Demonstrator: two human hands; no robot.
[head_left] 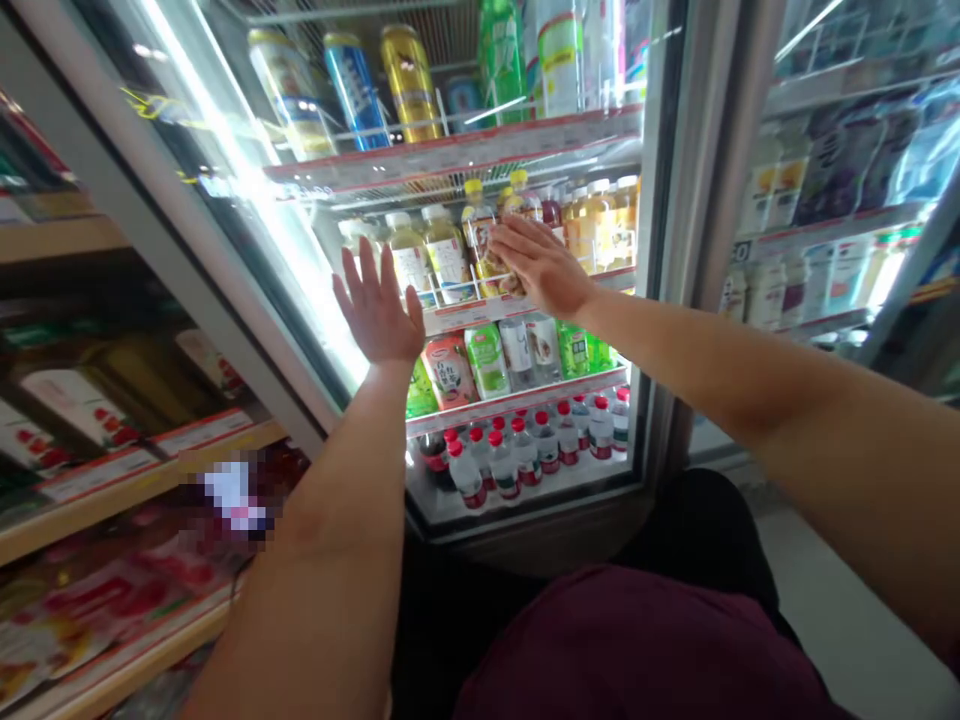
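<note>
I face an open drinks cooler with several shelves of bottles. My left hand (379, 305) is raised with its fingers spread, palm toward the shelves, holding nothing. My right hand (536, 265) reaches to the second shelf with fingers stretched flat against a yellow-capped bottle (478, 232), touching it without gripping. Pale tea bottles (431, 255) stand just left of that bottle. Below them a pink carton (448, 372) and green bottles (487, 358) fill the third shelf. Red-capped water bottles (525, 450) line the bottom shelf.
The cooler's glass door (225, 200) is swung open to the left. Tall cans (352, 90) stand on the top shelf. A second closed cooler (825, 180) is at the right. Wooden shelves with packaged goods (97, 480) run along the left.
</note>
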